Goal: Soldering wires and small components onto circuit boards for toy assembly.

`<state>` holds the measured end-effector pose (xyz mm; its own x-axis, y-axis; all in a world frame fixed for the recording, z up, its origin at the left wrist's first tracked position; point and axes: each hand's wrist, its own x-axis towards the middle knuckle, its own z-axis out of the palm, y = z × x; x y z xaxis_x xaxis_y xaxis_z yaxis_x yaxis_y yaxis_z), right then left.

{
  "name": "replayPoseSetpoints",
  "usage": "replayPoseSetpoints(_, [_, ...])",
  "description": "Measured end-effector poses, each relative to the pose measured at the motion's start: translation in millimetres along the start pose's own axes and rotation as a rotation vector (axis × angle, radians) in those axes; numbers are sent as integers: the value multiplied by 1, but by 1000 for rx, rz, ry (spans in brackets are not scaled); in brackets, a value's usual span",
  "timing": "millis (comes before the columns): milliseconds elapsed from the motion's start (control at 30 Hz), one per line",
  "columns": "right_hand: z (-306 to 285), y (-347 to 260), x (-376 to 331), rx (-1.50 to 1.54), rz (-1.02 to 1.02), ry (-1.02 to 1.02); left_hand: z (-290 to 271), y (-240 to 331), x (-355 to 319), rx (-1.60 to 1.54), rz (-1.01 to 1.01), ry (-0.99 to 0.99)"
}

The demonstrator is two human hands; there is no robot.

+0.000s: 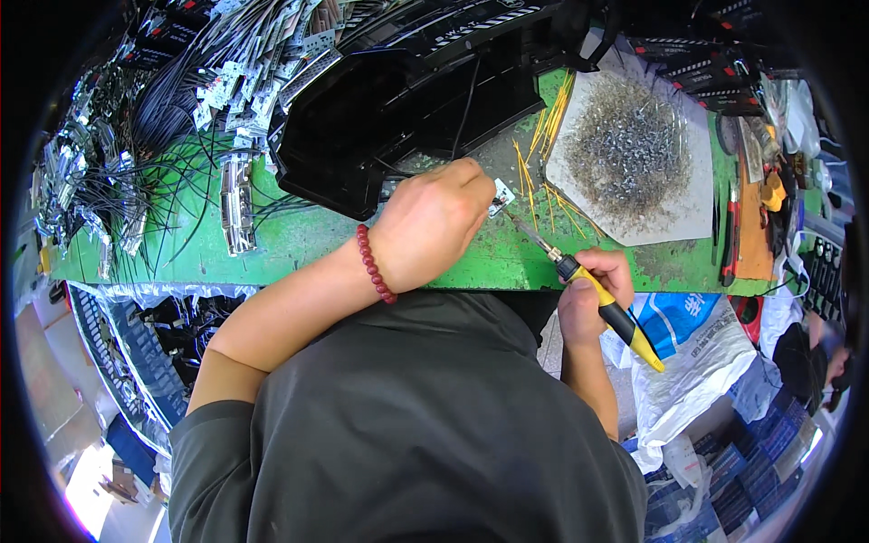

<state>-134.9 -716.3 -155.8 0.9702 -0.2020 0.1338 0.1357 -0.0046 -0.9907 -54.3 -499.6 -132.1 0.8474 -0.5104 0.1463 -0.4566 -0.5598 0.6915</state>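
My right hand point(593, 291) is closed around a yellow and black soldering iron point(617, 319). Its metal tip slants up and left towards a small white circuit board point(501, 197); whether they touch is too small to tell. The board pokes out beside the curled fingers of my left hand point(433, 217), which seems to pinch it, though the fingertips are mostly hidden. A red bead bracelet circles that wrist. Just beyond my left hand lies a large glossy black plastic shell point(353, 122), with a thin black wire running across it.
Yellow sticks of wire or tubing point(549, 136) lie beside a pale sheet heaped with small metal bits point(629, 149). At left on the green bench point(312, 258) are piled wired circuit boards point(240, 95) and silvery parts point(237, 204). Red-handled pliers point(730, 237) lie at right.
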Motion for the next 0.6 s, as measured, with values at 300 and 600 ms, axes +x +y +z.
replayPoseSetpoints(300, [-3, 0, -1, -76, -28, -9, -2, 2, 1, 32, 1, -18])
replayPoseSetpoints(600, [-4, 4, 0, -116, -32, -53, -3, 3, 3, 73, 18, -21])
